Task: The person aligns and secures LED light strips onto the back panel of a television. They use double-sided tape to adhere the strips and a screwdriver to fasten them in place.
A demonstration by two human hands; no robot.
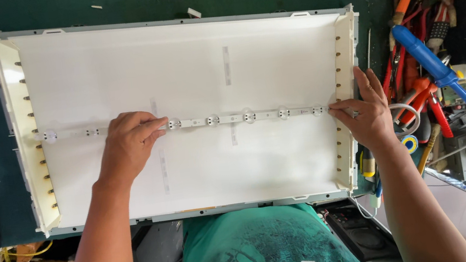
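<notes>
Left hand (pixel 127 145) presses curled fingers onto the light strip (pixel 231 118); right hand (pixel 367 111) pinches its right end, inside the white panel (pixel 186 64).

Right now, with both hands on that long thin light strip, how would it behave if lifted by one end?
The light strip looks long, narrow and thin, so it would probably sag and feel light. Its raised round lenses seem fragile. The left hand presses mid-strip; the right hand pinches its end.
</notes>
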